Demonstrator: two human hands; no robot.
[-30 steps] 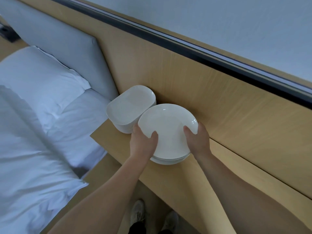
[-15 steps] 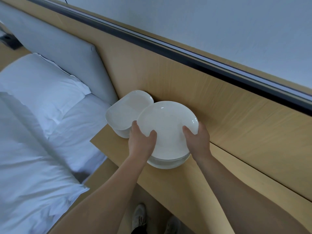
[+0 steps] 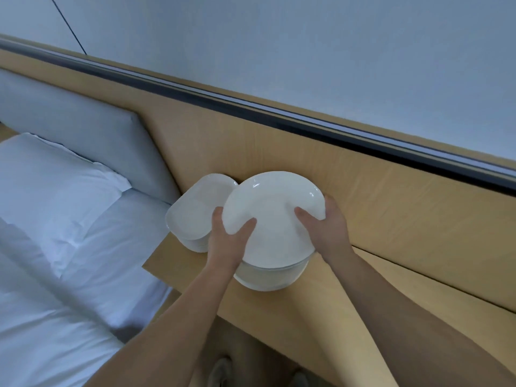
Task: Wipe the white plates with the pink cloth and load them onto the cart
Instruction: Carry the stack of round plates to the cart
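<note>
White top plate (image 3: 273, 216) tilted, clasped between left grip (image 3: 227, 241) and right grip (image 3: 328, 233) (stack (image 3: 265, 277) beneath).

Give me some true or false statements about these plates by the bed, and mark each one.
1. The left hand and right hand both grip the top round plate. True.
2. The squarish plates stand left of the round stack. True.
3. The top round plate carries food. False: its face is bare white.
4. A white pillow lies on the bed. True.
5. Both plate stacks rest on the bed. False: they stand on the wooden shelf beside it.
</note>
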